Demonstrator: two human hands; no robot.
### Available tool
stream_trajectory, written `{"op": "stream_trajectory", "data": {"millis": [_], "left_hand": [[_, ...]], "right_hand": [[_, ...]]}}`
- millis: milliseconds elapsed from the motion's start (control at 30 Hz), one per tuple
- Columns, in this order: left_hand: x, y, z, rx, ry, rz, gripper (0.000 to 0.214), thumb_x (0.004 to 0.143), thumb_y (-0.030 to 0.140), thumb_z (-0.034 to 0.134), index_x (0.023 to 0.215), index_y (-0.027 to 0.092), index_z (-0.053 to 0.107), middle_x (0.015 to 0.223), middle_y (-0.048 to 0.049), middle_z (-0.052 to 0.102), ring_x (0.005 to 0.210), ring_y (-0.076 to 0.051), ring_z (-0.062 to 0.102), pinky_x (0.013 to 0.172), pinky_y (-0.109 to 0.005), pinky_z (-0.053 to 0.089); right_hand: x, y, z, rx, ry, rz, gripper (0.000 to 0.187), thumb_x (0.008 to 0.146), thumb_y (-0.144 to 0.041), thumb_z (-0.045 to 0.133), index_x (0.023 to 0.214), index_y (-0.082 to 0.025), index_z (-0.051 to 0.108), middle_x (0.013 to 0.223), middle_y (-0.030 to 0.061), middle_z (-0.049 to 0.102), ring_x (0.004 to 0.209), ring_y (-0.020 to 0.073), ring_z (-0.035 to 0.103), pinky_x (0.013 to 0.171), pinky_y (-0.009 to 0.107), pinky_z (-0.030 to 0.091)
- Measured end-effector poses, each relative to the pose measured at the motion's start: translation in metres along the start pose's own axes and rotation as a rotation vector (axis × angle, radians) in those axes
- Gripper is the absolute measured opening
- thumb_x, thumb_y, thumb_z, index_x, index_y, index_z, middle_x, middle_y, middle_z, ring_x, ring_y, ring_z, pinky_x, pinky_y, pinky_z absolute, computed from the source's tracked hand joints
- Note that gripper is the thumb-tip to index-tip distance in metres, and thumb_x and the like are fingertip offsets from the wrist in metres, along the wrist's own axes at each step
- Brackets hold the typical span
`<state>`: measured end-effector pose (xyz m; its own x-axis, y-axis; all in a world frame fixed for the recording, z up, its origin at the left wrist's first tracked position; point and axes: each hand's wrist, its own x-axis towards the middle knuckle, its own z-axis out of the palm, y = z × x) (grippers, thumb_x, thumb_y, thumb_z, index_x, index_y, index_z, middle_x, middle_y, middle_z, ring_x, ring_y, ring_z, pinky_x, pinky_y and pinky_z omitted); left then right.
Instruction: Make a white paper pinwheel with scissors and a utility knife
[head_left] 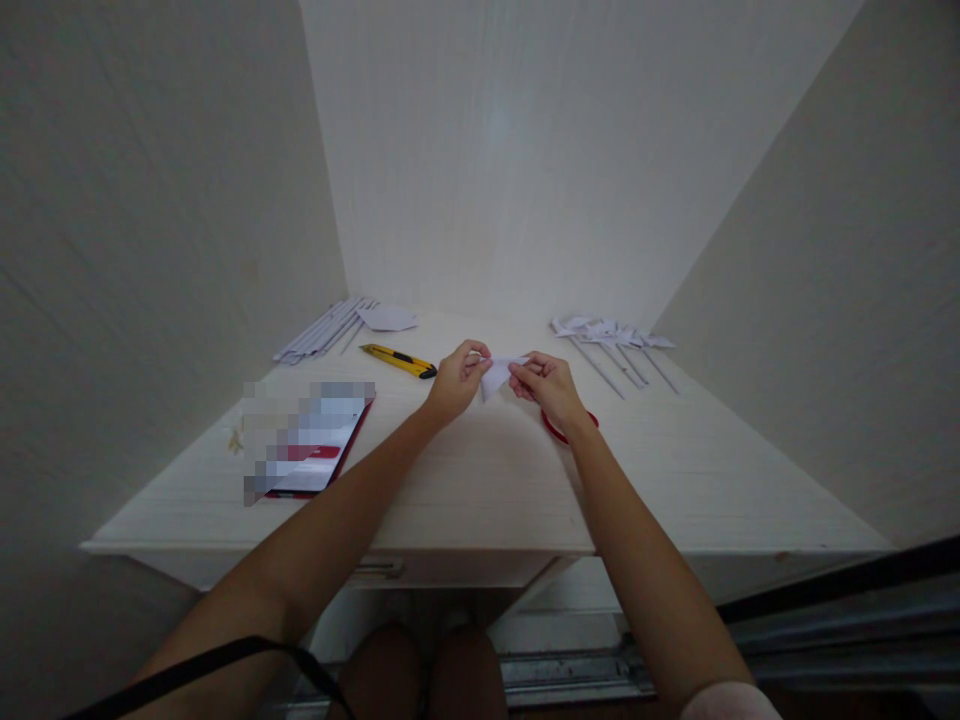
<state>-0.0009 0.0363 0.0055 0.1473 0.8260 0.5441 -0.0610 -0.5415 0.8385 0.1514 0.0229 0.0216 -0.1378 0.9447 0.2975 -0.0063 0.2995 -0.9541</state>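
Note:
A small folded piece of white paper (495, 378) is held up over the middle of the desk, its lower part narrowing to a point. My left hand (459, 382) pinches its left edge between thumb and fingers. On the other side, my right hand (549, 385) grips the right edge the same way. Just left of my left hand lies a yellow and black utility knife (401, 360). Under my right wrist shows a red ring-shaped thing (559, 432), partly hidden by the arm.
Rolled paper sticks (322, 330) and a flat paper sheet (388, 318) lie at the back left. Several sticks with folded paper tops (611, 335) rest at the back right. A red-edged tablet (322, 450), partly blurred, lies at left. Walls enclose the white desk (465, 500).

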Motion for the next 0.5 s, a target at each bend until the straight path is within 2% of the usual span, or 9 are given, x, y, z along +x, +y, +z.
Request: {"op": "stream_trajectory", "data": {"millis": [500], "left_hand": [[-0.0003, -0.0041, -0.0002, 0.036, -0.016, 0.028, 0.008, 0.076, 0.022, 0.05, 0.081, 0.017, 0.045, 0.056, 0.005, 0.048, 0.052, -0.008, 0.046, 0.048, -0.018, 0.031]], "right_hand": [[0.0004, 0.0039, -0.0064, -0.035, -0.018, -0.081, 0.03, 0.074, -0.041, 0.056, 0.059, -0.015, 0.057, 0.049, -0.0012, 0.054, 0.037, 0.0049, 0.036, 0.038, 0.021, 0.023]]}}
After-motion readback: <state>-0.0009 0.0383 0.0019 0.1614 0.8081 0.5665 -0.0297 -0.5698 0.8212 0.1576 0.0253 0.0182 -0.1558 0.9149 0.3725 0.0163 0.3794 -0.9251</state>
